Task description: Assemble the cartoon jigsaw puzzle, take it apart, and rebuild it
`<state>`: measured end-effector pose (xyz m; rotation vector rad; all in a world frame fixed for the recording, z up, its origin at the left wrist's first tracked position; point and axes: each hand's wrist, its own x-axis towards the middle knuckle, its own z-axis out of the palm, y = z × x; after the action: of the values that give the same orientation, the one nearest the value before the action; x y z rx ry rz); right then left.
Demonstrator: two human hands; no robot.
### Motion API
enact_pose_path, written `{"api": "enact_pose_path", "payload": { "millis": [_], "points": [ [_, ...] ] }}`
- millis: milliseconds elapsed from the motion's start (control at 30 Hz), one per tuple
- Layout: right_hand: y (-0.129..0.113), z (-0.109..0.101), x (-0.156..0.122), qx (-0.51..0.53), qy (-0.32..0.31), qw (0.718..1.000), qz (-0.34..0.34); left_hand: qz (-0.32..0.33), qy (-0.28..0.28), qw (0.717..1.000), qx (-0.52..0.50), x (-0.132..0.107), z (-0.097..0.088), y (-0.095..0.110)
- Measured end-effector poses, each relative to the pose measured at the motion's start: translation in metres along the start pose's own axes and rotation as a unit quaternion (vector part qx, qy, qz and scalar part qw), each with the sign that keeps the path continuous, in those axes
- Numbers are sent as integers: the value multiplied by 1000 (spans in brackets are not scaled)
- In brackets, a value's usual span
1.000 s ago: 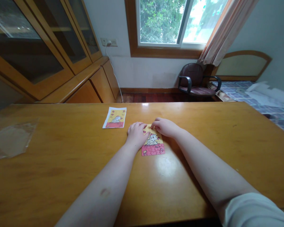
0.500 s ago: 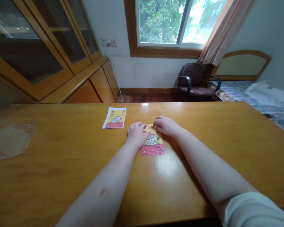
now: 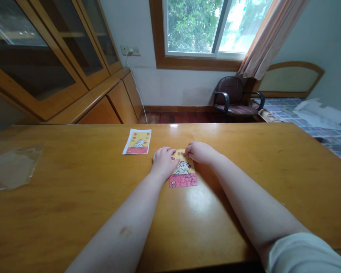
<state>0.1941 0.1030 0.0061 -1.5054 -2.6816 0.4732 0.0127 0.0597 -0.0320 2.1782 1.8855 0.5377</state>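
A small jigsaw puzzle (image 3: 183,179) lies flat on the table, with a white cartoon animal on yellow above a pink band. Near its top edge a gap of table colour shows between the yellow pieces. My left hand (image 3: 165,161) rests over the puzzle's left side, fingers stretched out and thumb reaching onto the picture. At the upper right corner, beside the gap, my right hand (image 3: 200,152) has its fingers curled together with the tips on the puzzle. Whatever those fingertips hold, if anything, is hidden. Left of the puzzle lies a printed picture card (image 3: 137,142) with the same design.
A clear plastic bag (image 3: 14,168) lies at the left of the wooden table (image 3: 102,212). Beyond the far edge are a glass-door cabinet (image 3: 74,76), a white cord (image 3: 136,87), an office chair (image 3: 233,94) and a bed (image 3: 290,102).
The fingers of my right hand have drawn in slightly and dipped at the puzzle's upper right corner. My left hand stays where it was on the puzzle.
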Motion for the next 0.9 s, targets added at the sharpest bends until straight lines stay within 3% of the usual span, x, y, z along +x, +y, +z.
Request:
{"api": "enact_pose_path", "payload": {
  "millis": [133,267,400,667,900],
  "points": [
    [4,-3,0,31,9,999,-2,-4,-1,1000,-3,0,-2,0],
    [14,-13,-2,4,42,995,89,-2,2,1000,-6,0,-2,0],
    [17,-22,-6,-33,-24,987,157,0,2,1000,-9,0,-1,0],
    [14,-17,-3,-36,-92,983,158,-6,-1,1000,-8,1,-1,0],
    [11,-17,-7,-15,-81,987,139,-7,-4,1000,-6,0,-2,0]
  ]
}}
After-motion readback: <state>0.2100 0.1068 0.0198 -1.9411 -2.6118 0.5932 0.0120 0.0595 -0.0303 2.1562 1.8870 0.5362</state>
